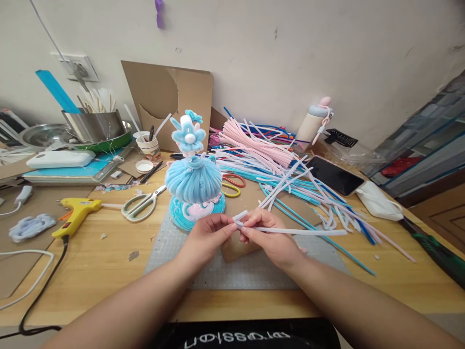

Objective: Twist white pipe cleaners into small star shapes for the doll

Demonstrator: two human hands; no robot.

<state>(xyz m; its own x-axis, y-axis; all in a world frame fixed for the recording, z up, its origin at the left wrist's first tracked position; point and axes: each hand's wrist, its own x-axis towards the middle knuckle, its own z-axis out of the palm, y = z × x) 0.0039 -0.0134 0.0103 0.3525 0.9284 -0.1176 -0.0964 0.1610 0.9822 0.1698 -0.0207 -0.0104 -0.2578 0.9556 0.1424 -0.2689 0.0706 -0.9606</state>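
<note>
Between my hands is a white pipe cleaner point(308, 231), bent near one end, its long straight part reaching out to the right. My left hand point(212, 232) pinches it at the bend with thumb and forefinger. Close against it, my right hand point(271, 237) grips the same stem, fingers curled round it. Just behind my left hand stands a blue pipe cleaner figure point(193, 179) with a puffed skirt, flowers on top and a round blue and pink base. Under my hands a piece of cardboard point(236, 249) lies on a grey cutting mat point(210, 276).
Pink, white and blue pipe cleaners point(257, 148) are heaped at the back right, beside a phone point(334, 175) and a bottle point(314, 121). Left of the figure lie scissors point(140, 207) and a yellow glue gun point(78, 213) with its cord. A cardboard sheet point(192, 97) leans on the wall.
</note>
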